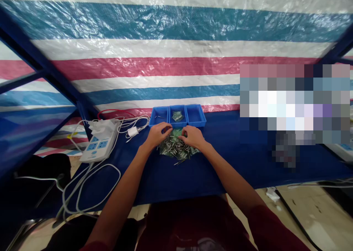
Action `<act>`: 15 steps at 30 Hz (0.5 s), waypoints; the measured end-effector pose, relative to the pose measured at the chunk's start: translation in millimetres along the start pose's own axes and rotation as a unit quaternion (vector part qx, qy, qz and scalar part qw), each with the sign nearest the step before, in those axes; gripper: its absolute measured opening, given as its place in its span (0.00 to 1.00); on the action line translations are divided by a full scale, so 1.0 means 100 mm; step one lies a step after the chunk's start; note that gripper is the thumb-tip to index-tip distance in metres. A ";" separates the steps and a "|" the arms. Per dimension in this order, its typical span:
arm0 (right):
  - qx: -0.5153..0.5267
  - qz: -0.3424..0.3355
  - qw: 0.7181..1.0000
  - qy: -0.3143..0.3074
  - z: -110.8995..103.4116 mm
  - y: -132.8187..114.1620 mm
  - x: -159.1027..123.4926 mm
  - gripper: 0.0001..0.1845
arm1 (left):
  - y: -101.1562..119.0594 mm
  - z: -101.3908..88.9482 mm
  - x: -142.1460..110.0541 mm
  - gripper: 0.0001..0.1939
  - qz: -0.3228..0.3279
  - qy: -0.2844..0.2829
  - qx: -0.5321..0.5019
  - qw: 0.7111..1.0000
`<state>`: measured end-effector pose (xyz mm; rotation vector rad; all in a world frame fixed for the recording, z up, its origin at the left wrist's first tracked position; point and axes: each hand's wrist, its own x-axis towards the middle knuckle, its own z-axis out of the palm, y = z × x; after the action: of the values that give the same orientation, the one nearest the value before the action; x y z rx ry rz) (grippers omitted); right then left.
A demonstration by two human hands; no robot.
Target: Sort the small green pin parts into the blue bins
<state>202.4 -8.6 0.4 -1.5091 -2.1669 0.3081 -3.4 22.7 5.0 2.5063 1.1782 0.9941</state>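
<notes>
A heap of thin metal pieces [179, 148], like pins or screws, lies with small clear-green bits on the blue table. My left hand [159, 134] is over its far left side, thumb and forefinger brought together. Opposite it, my right hand [192, 135] is curled in a pinch over the far right side. Whatever is between the fingertips of either hand is too small to make out. Just beyond stand three joined blue trays: the left tray [158, 124] holds a few thin pieces, the middle tray [178, 125] greenish bits, and the right tray [196, 115] shows a bare bottom.
On the left lies a white power strip [96, 146] with plugs, looped white cables [78, 186] and a white charger [132, 131]. A striped plastic sheet [165, 67] hangs behind the blue table [176, 185]. Blurred blocks cover the area at right.
</notes>
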 end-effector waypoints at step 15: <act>0.035 0.008 0.999 0.040 -0.01 -0.04 -0.02 0.09 | 0.04 -0.01 0.00 0.08 -0.036 -0.156 0.086 0.983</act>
<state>200.2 -12.0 2.9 -1.4766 -2.0614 0.3199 -2.0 19.9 7.4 2.6022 1.2891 0.4761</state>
